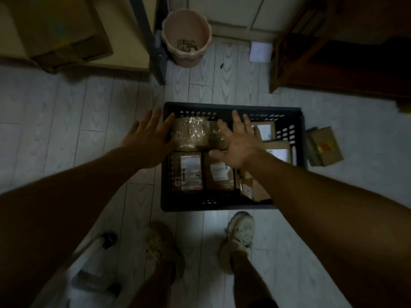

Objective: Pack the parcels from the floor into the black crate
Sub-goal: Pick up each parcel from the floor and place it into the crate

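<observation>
The black crate (231, 107) stands on the pale floor in front of my feet. Several brown parcels lie flat inside it, among them a shiny wrapped one (190, 134) at the back left and a labelled one (189, 172) at the front left. My left hand (148, 141) hovers with fingers spread over the crate's left rim, holding nothing. My right hand (239, 142) is spread flat above the parcels in the middle of the crate, also holding nothing. One brown parcel (325, 146) with a red and yellow mark lies on the floor just right of the crate.
A pink bucket (185, 38) stands behind the crate by a dark metal post (153, 41). A cardboard box (55, 30) sits at the far left, dark wooden furniture (333, 52) at the far right. A white object (89, 270) lies by my left foot.
</observation>
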Demonstrator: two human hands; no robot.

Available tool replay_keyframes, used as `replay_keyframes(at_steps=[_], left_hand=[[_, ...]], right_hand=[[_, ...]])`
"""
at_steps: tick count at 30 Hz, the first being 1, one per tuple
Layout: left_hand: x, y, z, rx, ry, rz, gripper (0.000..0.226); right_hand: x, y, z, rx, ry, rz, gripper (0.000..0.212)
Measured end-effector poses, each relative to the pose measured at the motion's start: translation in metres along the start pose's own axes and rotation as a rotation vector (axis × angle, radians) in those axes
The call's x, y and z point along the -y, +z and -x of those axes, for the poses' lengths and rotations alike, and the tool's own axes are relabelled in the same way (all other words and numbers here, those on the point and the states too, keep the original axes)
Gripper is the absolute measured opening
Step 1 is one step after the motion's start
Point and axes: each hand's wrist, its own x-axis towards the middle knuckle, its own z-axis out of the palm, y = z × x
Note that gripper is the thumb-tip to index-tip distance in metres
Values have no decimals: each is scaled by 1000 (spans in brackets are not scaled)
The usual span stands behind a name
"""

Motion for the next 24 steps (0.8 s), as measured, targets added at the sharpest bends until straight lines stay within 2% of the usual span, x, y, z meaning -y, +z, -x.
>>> replay_keyframes(at_steps=[5,12,17,24], left_hand=[[-41,-77,93,-6,32,28,78],[-116,-152,189,-18,22,7,82],[-241,-190,235,-146,131,70,80],[-409,-214,279,-148,281,93,75]], right_hand=[[-9,-69,128,-82,152,-102,88],[-54,-128,282,-160,236,-110,83],[-134,-153,395,-253,297,-111,85],[-251,-167,531,-349,397,-124,85]])
